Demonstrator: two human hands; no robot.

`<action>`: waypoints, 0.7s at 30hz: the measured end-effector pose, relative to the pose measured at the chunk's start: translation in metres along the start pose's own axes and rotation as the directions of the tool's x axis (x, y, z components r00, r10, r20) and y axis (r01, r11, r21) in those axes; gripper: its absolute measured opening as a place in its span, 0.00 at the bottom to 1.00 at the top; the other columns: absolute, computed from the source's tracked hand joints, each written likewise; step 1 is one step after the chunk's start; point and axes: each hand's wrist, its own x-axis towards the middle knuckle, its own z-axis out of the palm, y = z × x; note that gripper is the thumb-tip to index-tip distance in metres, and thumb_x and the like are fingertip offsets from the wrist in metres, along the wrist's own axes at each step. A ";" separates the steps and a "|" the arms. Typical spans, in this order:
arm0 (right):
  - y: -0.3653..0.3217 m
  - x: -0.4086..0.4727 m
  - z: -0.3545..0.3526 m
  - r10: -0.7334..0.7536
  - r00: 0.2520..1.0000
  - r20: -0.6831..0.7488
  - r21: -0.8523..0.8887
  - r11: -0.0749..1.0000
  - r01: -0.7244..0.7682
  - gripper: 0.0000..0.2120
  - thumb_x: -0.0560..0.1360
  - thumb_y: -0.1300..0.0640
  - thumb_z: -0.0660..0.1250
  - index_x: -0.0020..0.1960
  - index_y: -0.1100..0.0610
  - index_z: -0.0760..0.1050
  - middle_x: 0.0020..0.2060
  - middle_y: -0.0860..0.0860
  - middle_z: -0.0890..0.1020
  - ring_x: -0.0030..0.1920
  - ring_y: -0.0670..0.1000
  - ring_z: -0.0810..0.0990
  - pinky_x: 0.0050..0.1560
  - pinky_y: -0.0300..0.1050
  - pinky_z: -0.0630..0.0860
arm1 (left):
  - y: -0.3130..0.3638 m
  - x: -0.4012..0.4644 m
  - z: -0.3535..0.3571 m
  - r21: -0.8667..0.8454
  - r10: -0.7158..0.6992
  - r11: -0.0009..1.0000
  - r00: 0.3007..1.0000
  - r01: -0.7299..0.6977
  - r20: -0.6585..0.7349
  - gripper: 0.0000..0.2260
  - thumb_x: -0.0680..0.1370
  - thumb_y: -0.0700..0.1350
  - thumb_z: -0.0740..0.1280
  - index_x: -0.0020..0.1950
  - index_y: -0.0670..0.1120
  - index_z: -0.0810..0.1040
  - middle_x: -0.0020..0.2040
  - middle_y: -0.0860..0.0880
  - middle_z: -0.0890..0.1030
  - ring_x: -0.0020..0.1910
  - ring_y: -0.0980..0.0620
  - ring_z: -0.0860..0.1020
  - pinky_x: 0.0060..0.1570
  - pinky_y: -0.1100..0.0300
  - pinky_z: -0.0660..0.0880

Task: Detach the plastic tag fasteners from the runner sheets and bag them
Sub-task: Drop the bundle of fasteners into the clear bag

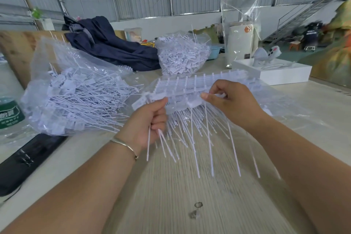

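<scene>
White plastic runner sheet [197, 89] held above wooden table [190, 186] at frame centre, fastener tails hanging toward 6 o'clock. Left hand [148, 121] curled round bunch of loose tag fasteners [163, 144]. Right hand [228, 99] pinches fastener head on sheet's near edge. Clear bag [76, 97] of detached fasteners at 9 o'clock; second heaped bag [182, 53] at 12 o'clock, beside navy cloth [114, 45].

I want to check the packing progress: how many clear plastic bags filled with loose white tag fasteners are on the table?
2. One large clear plastic bag lies at the left beside the left hand; a smaller clear bag stands behind, near the dark blue cloth. Others may be hidden.
</scene>
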 end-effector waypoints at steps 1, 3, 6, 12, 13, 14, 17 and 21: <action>-0.001 -0.001 0.001 -0.015 1.000 0.017 0.027 1.000 0.014 0.15 0.76 0.47 0.69 0.39 0.57 0.74 0.29 0.43 0.72 0.31 0.36 0.71 0.35 0.35 0.63 | -0.002 -0.003 0.005 0.037 -0.023 0.999 0.999 0.022 0.037 0.07 0.81 0.43 0.61 0.44 0.46 0.72 0.25 0.55 0.59 0.18 0.60 0.57 0.14 0.69 0.53; -0.004 -0.003 0.001 -0.042 0.998 0.046 0.119 0.992 0.036 0.13 0.77 0.51 0.68 0.40 0.60 0.75 0.27 0.43 0.71 0.28 0.39 0.69 0.33 0.33 0.63 | -0.006 -0.006 0.012 0.100 -0.055 0.994 0.995 0.046 0.089 0.08 0.82 0.46 0.60 0.49 0.44 0.76 0.24 0.55 0.58 0.18 0.61 0.57 0.14 0.69 0.54; -0.008 -0.006 0.003 -0.073 0.993 0.092 0.181 0.982 0.056 0.09 0.78 0.57 0.67 0.42 0.60 0.76 0.31 0.53 0.73 0.29 0.42 0.66 0.33 0.32 0.64 | -0.010 -0.007 0.015 0.134 -0.059 0.990 0.992 0.045 0.109 0.13 0.82 0.51 0.59 0.52 0.44 0.79 0.25 0.55 0.58 0.19 0.60 0.57 0.15 0.69 0.55; -0.006 -0.005 0.006 -0.069 0.996 0.060 0.172 0.983 0.057 0.05 0.77 0.61 0.67 0.42 0.59 0.78 0.30 0.48 0.72 0.28 0.41 0.67 0.33 0.31 0.64 | -0.011 -0.008 0.015 0.219 -0.021 0.976 0.987 -0.014 0.159 0.15 0.69 0.53 0.71 0.51 0.46 0.84 0.27 0.55 0.57 0.21 0.60 0.56 0.16 0.69 0.54; -0.006 -0.004 0.006 -0.067 0.997 0.047 0.183 0.981 0.057 0.05 0.76 0.60 0.67 0.42 0.58 0.78 0.29 0.47 0.72 0.28 0.41 0.67 0.32 0.31 0.64 | -0.011 -0.009 0.015 0.237 -0.018 0.971 0.984 -0.025 0.178 0.12 0.68 0.50 0.73 0.48 0.46 0.85 0.27 0.55 0.57 0.21 0.60 0.56 0.16 0.69 0.54; -0.005 -0.004 0.007 -0.068 0.997 0.040 0.193 0.980 0.059 0.04 0.76 0.60 0.68 0.43 0.58 0.78 0.28 0.46 0.71 0.27 0.41 0.67 0.32 0.30 0.64 | -0.012 -0.009 0.015 0.259 -0.012 0.965 0.983 -0.037 0.186 0.11 0.66 0.47 0.74 0.46 0.46 0.85 0.27 0.55 0.58 0.21 0.60 0.56 0.16 0.69 0.55; -0.004 -0.006 0.010 -0.075 0.996 0.045 0.197 0.978 0.065 0.03 0.77 0.58 0.68 0.46 0.57 0.77 0.29 0.47 0.72 0.27 0.41 0.69 0.32 0.29 0.65 | -0.014 -0.008 0.016 0.331 -0.028 0.943 0.992 -0.015 0.125 0.07 0.67 0.41 0.75 0.44 0.44 0.84 0.26 0.55 0.61 0.20 0.60 0.57 0.16 0.69 0.55; -0.004 -0.006 0.010 -0.065 0.998 0.021 0.221 0.974 0.059 0.02 0.77 0.59 0.68 0.48 0.57 0.77 0.30 0.48 0.73 0.27 0.41 0.69 0.32 0.29 0.66 | -0.017 -0.007 0.013 0.371 -0.096 0.927 0.992 0.061 0.077 0.08 0.73 0.40 0.73 0.36 0.49 0.78 0.26 0.55 0.60 0.20 0.60 0.55 0.15 0.69 0.53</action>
